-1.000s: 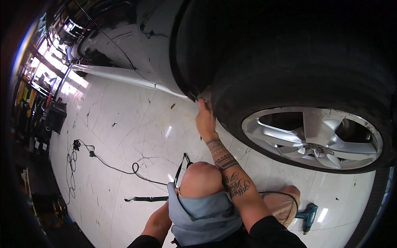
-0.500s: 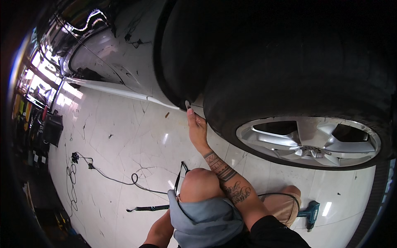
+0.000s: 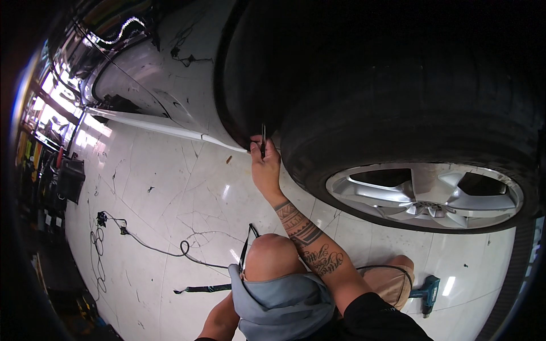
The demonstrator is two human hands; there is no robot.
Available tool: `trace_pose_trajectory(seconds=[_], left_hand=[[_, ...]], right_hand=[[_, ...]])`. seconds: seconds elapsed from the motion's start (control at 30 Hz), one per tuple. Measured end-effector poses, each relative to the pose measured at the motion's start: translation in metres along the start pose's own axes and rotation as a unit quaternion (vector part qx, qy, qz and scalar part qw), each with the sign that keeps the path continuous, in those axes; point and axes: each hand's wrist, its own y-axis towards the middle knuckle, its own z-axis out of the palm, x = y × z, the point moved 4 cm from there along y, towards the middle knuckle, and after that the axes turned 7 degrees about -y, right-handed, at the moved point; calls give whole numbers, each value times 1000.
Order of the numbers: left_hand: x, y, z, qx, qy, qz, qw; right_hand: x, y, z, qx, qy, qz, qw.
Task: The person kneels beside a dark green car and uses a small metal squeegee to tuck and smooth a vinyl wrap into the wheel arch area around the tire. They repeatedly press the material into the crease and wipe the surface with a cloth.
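Observation:
At the lower corner of the dark wheel arch (image 3: 242, 136), my right hand (image 3: 265, 166) is closed around a slim dark tool with a narrow silver tip (image 3: 264, 132), which points up into the arch. What kind of tool it is I cannot make out for certain. Just right of the hand stands the large black tyre (image 3: 310, 153) with its silver alloy wheel (image 3: 424, 196). My left forearm (image 3: 220, 318) rises at the bottom, but the hand itself is hidden behind my knee and a grey cloth (image 3: 278, 301) draped over my leg.
A teal heat gun (image 3: 429, 295) lies on the glossy pale floor (image 3: 159, 193), right of my legs. A black cable (image 3: 151, 245) loops across the floor to the left. The glossy car body (image 3: 165, 85) and its white lower sill (image 3: 148, 120) stretch to the far left, near shelving (image 3: 34, 182).
My right hand has shifted slightly left and turned at the wheel arch edge. The slim tool now stands upright in the fingers, its tip higher. The left forearm has hardly moved.

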Motion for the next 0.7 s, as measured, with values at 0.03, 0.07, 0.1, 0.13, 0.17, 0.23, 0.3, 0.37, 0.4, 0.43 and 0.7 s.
trace_pose_trajectory(seconds=[0.03,0.07,0.1,0.13,0.17,0.23,0.3,0.37,0.4,0.43,0.7], left_hand=[[1,-1,0,-1,-2,-1,1000],[1,-1,-1,-1,-1,-1,1000],[0,-1,-1,-1,1,-1,1000],[0,-1,-1,-1,-1,-1,1000],[0,-1,-1,-2,2,-1,1000],[1,-1,-2,-3,-1,-3,1000],[1,-1,-2,-4,0,-4,1000],[-1,-2,-2,-4,7,-3,1000],[-1,-4,-3,-6,10,-4,1000],[-1,-6,-4,-7,13,-4,1000],[8,-7,-9,-14,2,-11,1000]], right_hand=[[1,0,-1,0,-3,-3,1000],[1,2,0,6,9,-9,1000],[-3,5,-1,8,19,-16,1000],[-3,8,0,14,29,-24,999],[-5,8,2,30,45,-11,998],[-6,11,5,61,77,14,995],[-2,12,4,86,33,4,996],[-6,15,5,78,16,-9,997],[-5,16,4,47,-17,-57,997],[-8,14,3,23,-17,-56,998],[2,7,0,66,-29,18,997]])
